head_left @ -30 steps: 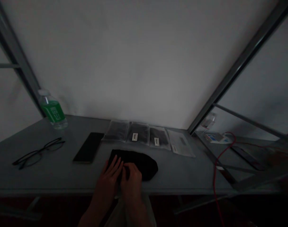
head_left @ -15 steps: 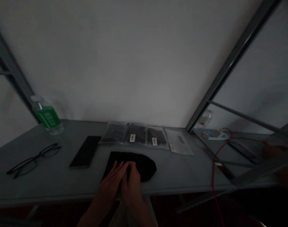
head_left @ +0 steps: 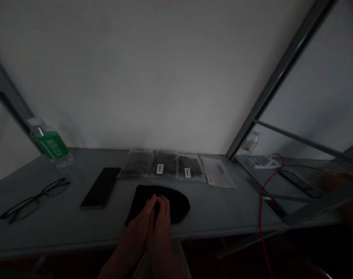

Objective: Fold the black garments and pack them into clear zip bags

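Observation:
A black cloth piece [head_left: 176, 201] lies flat near the front edge of the grey table [head_left: 63, 221]. My left hand [head_left: 139, 224] rests on its near left part, fingers stretched out flat and held together. My right hand [head_left: 161, 221] lies right beside it, touching it, with its fingers also laid flat on the cloth. Neither hand grips anything. The light is dim, so the fingertips are hard to make out.
Behind the cloth are three clear bags with dark contents [head_left: 164, 164] and a flatter clear bag [head_left: 218, 172]. A phone [head_left: 101, 192], glasses [head_left: 31, 199] and a green-labelled bottle [head_left: 50, 145] are at left. At right hangs a red cable [head_left: 262, 209], near another person's blurred hand [head_left: 336, 181].
My hands have slid forward over the black cloth and drawn close together. My right fingers have gone from curled to flat. The view has drifted slightly to the right.

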{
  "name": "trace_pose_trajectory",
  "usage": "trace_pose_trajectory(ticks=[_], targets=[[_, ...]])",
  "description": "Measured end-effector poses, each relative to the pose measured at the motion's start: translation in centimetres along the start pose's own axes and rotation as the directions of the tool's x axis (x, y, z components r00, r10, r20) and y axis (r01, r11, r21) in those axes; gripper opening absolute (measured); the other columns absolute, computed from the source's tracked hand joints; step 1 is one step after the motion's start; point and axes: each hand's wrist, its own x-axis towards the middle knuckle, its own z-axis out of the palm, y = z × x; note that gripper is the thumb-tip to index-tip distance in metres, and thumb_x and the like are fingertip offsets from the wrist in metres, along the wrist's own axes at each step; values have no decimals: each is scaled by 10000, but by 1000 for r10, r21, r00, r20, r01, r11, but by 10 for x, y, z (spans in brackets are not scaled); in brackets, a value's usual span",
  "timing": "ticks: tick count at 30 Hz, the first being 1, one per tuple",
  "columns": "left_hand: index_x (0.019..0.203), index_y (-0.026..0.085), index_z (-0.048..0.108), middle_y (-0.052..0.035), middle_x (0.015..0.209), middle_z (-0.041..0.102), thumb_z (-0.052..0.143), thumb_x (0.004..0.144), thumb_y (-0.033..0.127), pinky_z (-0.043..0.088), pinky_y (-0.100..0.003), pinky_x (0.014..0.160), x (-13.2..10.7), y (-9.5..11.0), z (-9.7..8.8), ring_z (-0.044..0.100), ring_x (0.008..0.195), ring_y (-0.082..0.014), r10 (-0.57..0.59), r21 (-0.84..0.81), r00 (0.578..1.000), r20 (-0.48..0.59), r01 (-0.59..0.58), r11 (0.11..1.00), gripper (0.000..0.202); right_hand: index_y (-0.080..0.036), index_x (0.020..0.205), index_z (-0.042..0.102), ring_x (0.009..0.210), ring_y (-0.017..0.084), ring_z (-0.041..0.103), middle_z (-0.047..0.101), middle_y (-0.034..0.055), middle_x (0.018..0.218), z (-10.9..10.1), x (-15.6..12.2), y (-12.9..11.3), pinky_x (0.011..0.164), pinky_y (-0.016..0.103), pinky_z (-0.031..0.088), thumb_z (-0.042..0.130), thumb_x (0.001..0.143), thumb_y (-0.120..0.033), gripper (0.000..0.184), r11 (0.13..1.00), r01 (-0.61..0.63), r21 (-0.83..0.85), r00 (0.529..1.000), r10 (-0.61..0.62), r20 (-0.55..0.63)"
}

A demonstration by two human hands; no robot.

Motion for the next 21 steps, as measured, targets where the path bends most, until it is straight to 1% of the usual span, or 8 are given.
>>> trace_pose_trajectory(ticks=[3, 7, 9, 11, 14, 16, 18, 21], targets=[[1533, 312, 16, -83, 1505, 422, 377, 942, 163, 504, -319, 1005, 0, 4, -6, 551, 1249, -180, -26, -78, 999, 36, 29, 997, 709, -163, 1256, 516, 1329, 276, 431, 466, 193, 1410, 3, 3, 4, 1045, 501, 430, 369, 949, -170, 341, 982, 88, -166, 995, -93, -27], [1534, 250, -44, -165, 1501, 413, 464, 844, 106, 544, -383, 963, -3, 13, -16, 567, 1242, -238, -12, -99, 1000, 21, 14, 995, 868, -122, 1393, 455, 1405, 251, 343, 429, 170, 1478, 0, 19, 6, 1109, 476, 387, 394, 926, -118, 471, 919, 305, -248, 935, -239, 264], [1536, 236, -16, -177, 1518, 379, 463, 778, 59, 518, -439, 1002, -4, 13, -22, 508, 1301, -268, -2, -100, 1000, -25, 0, 995, 914, -96, 1426, 420, 1403, 257, 346, 418, 178, 1483, -1, 26, 6, 1117, 476, 378, 402, 908, -94, 519, 890, 357, -285, 894, -237, 380], [1535, 234, 60, -164, 1552, 319, 454, 730, 52, 496, -466, 1029, -3, 11, -28, 454, 1344, -287, 7, -165, 997, -74, -20, 986, 915, -78, 1444, 391, 1398, 276, 351, 402, 186, 1487, -1, 28, 4, 1118, 506, 365, 402, 907, -98, 538, 872, 344, -349, 894, -190, 406], [1474, 237, 256, -132, 1498, 426, 440, 763, 139, 570, -410, 923, 0, 8, -35, 605, 1191, -258, -132, -351, 983, -128, 79, 933, 740, -92, 1450, 385, 1402, 290, 341, 393, 166, 1494, 0, 25, 1, 1129, 549, 320, 419, 938, -174, 519, 863, 315, -394, 903, -145, 404], [1319, 233, 448, -102, 1308, 618, 441, 819, 254, 603, -377, 811, 1, 11, -37, 708, 971, -228, -349, -375, 923, -160, 270, 887, 500, -95, 1441, 403, 1416, 298, 308, 377, 160, 1502, 1, 22, 0, 1142, 567, 281, 442, 951, -228, 509, 864, 310, -396, 903, -137, 408], [1105, 233, 565, -76, 1095, 712, 454, 829, 357, 586, -396, 813, 1, 17, -39, 717, 887, -237, -524, -260, 808, -269, 462, 848, 323, -95, 1440, 405, 1420, 306, 297, 373, 167, 1500, 2, 19, 0, 1145, 577, 262, 460, 955, -258, 515, 865, 305, -398, 905, -132, 405], [1000, 228, 600, -104, 1045, 706, 446, 813, 429, 527, -447, 892, 4, 21, -43, 677, 976, -285, -577, -45, 691, -435, 623, 781, 315, -91, 1446, 393, 1419, 312, 299, 380, 172, 1494, 4, 18, 1, 1143, 594, 252, 471, 956, -284, 533, 865, 308, -396, 907, -142, 396]])
